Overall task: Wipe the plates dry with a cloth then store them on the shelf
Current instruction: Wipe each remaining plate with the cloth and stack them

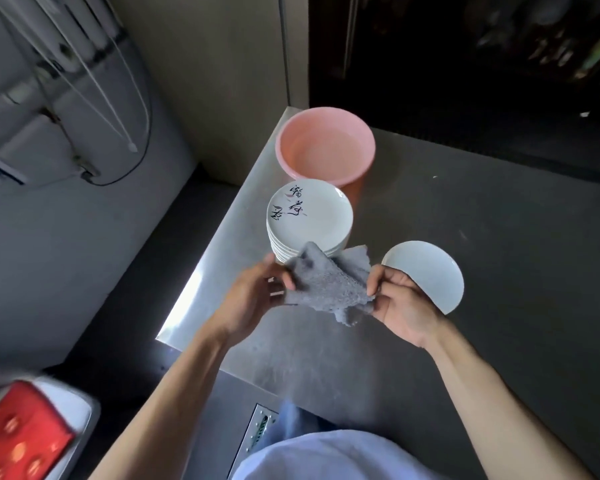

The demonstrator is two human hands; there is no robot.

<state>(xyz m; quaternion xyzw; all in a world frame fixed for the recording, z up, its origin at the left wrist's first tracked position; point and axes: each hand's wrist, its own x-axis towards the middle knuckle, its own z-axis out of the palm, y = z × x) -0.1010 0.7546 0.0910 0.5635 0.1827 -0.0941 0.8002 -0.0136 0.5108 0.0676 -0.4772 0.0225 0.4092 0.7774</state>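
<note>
A grey cloth (329,282) is stretched between both hands, the left hand (253,299) and right hand (402,306) each pinching an edge. Just behind it a stack of plates (309,216) stands on the steel table (482,237), a single plate (426,271) to the right. A pink basin (326,147) sits at the table's far corner. A grey wall (49,237) with cables (118,116) runs along the left.

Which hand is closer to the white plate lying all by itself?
The right hand. It is beside the lone plate, covering its near edge; the left hand is across the cloth, by the plate stack.
</note>
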